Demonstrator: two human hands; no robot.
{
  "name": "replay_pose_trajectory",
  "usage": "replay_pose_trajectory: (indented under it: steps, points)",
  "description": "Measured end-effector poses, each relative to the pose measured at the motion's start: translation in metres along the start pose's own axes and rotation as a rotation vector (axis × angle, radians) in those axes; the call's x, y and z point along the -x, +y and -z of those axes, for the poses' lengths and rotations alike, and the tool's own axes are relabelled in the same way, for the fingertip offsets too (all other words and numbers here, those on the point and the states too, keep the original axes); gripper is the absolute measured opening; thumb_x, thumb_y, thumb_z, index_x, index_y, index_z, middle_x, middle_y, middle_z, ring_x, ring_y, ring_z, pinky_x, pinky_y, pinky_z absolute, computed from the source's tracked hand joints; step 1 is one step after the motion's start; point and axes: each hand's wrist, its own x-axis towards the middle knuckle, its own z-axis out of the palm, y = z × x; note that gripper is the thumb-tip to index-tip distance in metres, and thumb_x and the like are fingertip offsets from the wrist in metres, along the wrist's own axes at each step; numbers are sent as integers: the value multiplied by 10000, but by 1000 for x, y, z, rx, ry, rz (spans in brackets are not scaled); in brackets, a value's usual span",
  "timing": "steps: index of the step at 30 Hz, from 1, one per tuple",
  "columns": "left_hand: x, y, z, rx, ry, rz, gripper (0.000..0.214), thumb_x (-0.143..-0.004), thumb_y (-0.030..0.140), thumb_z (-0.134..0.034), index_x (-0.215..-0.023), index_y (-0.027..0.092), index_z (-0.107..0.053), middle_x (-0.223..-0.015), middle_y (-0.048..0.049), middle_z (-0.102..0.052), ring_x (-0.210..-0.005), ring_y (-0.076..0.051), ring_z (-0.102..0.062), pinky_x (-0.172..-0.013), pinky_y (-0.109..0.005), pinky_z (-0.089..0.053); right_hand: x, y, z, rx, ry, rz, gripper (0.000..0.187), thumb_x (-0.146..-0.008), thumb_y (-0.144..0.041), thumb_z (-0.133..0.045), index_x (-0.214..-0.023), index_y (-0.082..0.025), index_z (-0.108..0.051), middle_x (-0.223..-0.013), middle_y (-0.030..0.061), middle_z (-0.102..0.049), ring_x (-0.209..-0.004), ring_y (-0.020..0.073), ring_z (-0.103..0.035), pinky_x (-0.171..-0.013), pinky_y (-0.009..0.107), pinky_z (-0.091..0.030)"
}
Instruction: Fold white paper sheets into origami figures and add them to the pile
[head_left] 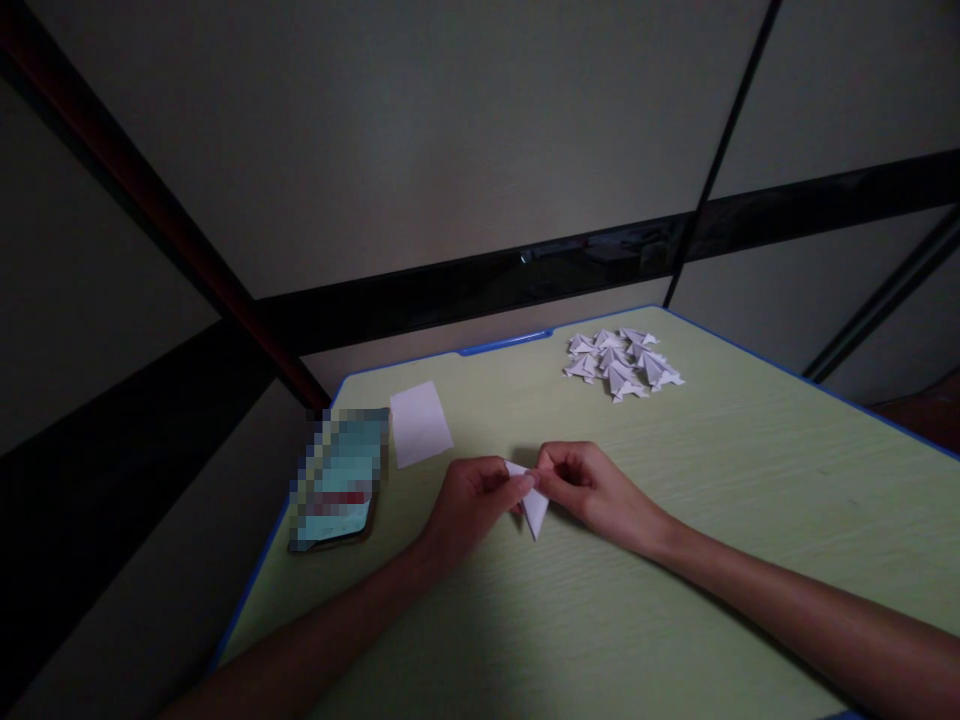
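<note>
A small folded piece of white paper [535,512] is held over the near middle of the table, its pointed end toward me. My left hand [474,497] pinches its upper left part between thumb and fingers. From the other side my right hand [586,487] grips the upper right part, the two thumb tips close together on the paper. The fingers hide much of its upper portion. Farther back on the right stand several white folded paper figures [622,366], grouped closely and shaped somewhat like frogs.
On the left lies a phone [341,480], its screen pixelated. A white paper sheet [421,424] lies beside it. The light green table [750,470] has a blue edge, with a blue strip [506,343] at the back. Behind rises a panelled cabinet front [465,150].
</note>
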Motion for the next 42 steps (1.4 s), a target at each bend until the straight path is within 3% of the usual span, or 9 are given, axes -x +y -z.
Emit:
replay_pose_trajectory:
  steps: [7,42]
  points:
    - [-1,-3,-1,-120,41,-31,226,-661,304,-566,-535,119,-595,-485,10,-545,-481,-89,-480,-467,-184,-358,1,0,-1,39,22,-5,234,-731,-275,-449,-535,-156,-405,-494,-43,-346,-459,65,-287,-424,189,-225]
    - [1,-4,0,-163,-14,-103,271,-716,301,-475,-547,117,-580,-503,9,-535,-508,-99,-487,-488,-187,-367,4,-2,-3,317,26,86,220,-751,-235,-440,-554,-136,-460,-478,-37,-395,-440,56,-320,-402,169,-232]
